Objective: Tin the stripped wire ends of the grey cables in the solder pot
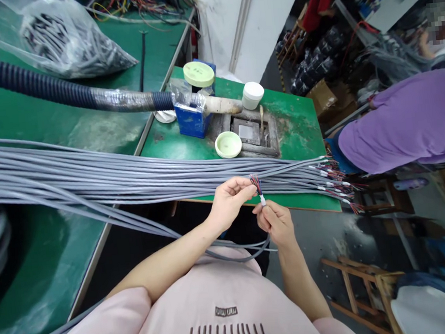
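Grey cables (91, 181): a long bunch runs from left to right across a green workbench (51, 125), and one loop sags below the near edge.

Left hand (229, 203): closed in a pinch on one cable end, just behind the thin coloured wires (257, 185) fanning out of it.

Right hand (276, 223): also closed, its fingertips (267, 208) pinching a small white sleeve (263, 200) on those wires, close beside the left hand.

Cable ends (334, 178): the others lie fanned at the right, over the near edge of a small green table (301, 139), with white sleeves and coloured wires showing.

Far side: a black ribbed hose (43, 81) ends above a blue box (189, 120), near a pale green lid (228, 144), a white tub (252, 94) and a square metal recess (247, 132).

Hidden: the fingers partly cover the sleeve and the wires it meets, and the far cable ends are too small to count. A person in a purple shirt (401, 122) is cut off at the right.
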`<state>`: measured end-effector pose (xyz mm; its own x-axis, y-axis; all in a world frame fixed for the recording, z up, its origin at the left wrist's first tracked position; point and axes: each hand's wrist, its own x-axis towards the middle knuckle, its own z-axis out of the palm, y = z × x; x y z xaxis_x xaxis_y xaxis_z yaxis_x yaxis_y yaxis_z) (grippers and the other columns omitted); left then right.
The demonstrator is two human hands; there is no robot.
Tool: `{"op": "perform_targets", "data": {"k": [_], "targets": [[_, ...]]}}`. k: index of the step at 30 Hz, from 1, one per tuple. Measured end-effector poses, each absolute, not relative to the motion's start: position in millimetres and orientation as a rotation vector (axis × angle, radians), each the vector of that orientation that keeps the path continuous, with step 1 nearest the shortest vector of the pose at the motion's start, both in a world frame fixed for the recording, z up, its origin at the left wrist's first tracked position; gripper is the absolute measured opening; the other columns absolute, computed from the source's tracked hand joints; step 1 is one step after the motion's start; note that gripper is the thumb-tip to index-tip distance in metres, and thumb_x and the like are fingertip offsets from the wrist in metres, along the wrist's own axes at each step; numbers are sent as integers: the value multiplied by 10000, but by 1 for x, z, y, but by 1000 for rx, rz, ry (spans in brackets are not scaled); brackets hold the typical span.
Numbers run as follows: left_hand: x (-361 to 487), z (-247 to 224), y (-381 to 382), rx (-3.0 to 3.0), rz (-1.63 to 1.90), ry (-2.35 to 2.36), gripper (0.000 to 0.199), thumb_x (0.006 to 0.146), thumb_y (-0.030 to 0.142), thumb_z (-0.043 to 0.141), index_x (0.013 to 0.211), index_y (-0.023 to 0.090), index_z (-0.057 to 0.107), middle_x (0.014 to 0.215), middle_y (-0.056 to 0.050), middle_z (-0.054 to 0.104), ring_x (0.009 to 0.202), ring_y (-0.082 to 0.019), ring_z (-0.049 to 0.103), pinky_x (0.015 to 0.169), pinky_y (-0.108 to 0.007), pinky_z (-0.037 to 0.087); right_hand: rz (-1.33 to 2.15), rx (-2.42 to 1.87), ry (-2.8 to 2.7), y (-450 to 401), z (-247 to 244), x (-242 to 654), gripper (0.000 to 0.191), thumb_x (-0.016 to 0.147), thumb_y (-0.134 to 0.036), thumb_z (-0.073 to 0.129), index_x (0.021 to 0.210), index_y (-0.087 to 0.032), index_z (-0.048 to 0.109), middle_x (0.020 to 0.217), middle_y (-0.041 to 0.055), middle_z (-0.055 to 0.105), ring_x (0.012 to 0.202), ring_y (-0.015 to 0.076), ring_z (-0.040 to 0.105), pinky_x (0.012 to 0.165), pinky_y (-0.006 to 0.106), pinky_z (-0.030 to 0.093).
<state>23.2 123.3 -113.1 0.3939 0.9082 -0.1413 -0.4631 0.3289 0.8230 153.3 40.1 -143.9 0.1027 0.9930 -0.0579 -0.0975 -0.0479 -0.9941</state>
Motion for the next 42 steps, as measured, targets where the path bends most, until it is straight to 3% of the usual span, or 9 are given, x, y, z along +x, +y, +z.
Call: {"op": "perform_targets", "data": {"k": [6,9,12,18,26,30,34,42], "targets": [[22,-110,124,776,982,669,310,607,380,809,663,148,610,637,14,634,588,-91,584,613,-225,493,1179,-1228,-1039,39,-145,156,268,907,-385,518,844,-160,649,445,-79,356,378,60,299,394,221,221],[21,-110,121,834,1003,705,271,635,365,797,684,155,633,617,21,619,572,-88,567,589,-221,479,1107,-1257,-1030,42,-139,160,218,883,-352,557,972,-178,654,509,-59,461,417,68,382,420,220,282],[23,-113,116,876,1019,722,257,645,364,792,691,156,648,613,20,618,557,-83,548,573,-220,468,1069,-1288,-1067,48,-127,163,306,810,-337,643,1090,-213,639,583,-46,532,472,82,450,444,220,336],[30,-119,108,799,999,590,281,657,371,789,677,152,615,597,22,629,552,-96,579,584,-238,498,770,-1450,-1191,61,-109,157,198,801,-308,653,959,-211,723,489,-58,489,404,74,388,421,228,326],[21,-113,122,867,1105,638,257,702,376,756,722,161,616,620,31,606,551,-78,535,579,-221,466,542,-1429,-1348,77,-97,150,123,807,-272,648,876,-229,741,670,-13,619,517,95,512,483,238,417],[2,-116,141,1237,1169,725,227,778,376,686,838,172,605,748,-5,650,697,-128,599,703,-279,485,514,-1419,-1439,108,-77,154,99,807,-261,645,782,-205,723,598,-32,552,471,80,466,463,233,369],[-22,-128,162,1899,1174,1064,184,829,344,635,916,182,625,897,-43,683,881,-198,591,853,-371,423,474,-1455,-1524,158,-68,164,131,778,-265,646,709,-172,708,577,-32,562,475,83,465,477,231,355],[-24,-146,168,2419,1085,1213,226,897,395,525,951,203,631,970,-50,688,966,-227,556,986,-432,324,467,-1732,-1924,230,-85,158,195,734,-256,592,646,-138,719,536,-20,583,545,109,496,547,238,348]]}}
